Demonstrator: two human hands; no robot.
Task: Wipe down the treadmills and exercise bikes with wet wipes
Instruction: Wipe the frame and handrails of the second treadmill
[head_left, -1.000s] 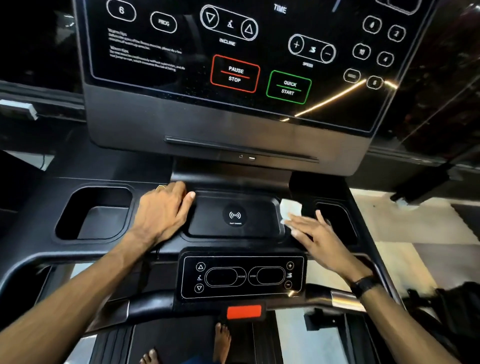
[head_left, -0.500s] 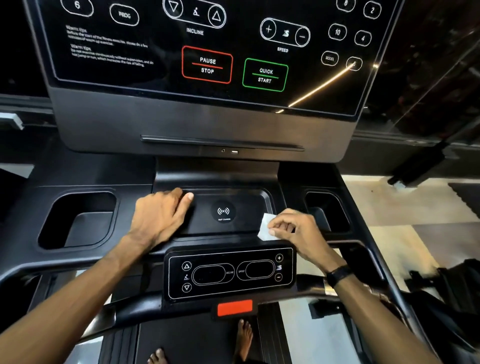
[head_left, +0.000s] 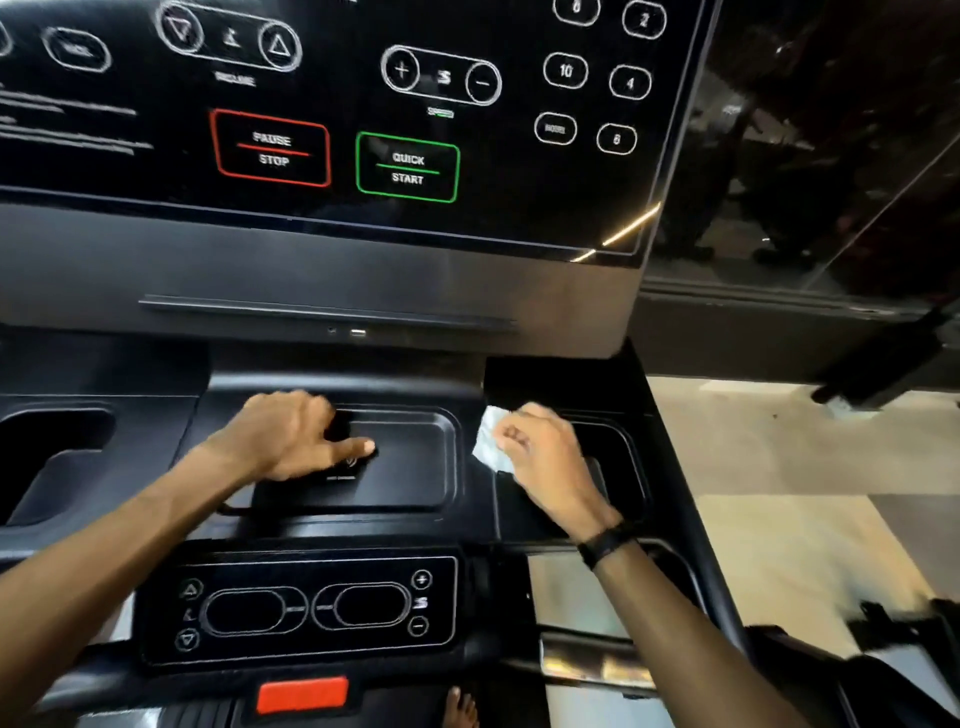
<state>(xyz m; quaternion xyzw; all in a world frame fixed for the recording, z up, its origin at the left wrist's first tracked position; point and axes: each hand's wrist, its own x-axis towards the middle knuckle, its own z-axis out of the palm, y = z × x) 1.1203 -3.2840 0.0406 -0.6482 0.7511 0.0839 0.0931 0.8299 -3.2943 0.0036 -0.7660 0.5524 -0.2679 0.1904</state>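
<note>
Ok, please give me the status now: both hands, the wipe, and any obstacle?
Right hand grips the wet wipe beside the right cup holder. Left hand rests on the charging tray, holds nothing. No obstacle seen.

The treadmill's upper console (head_left: 363, 130) carries a red-framed button (head_left: 271, 149) reading PAUSE STOP and a green-framed button (head_left: 408, 168) reading QUICK START. To their right stand round keys marked 10, 4, 2 and 8, and a plus and minus pair. The lower control panel (head_left: 306, 608) shows plus and minus signs; its smaller lettering is too blurred to read.
</note>
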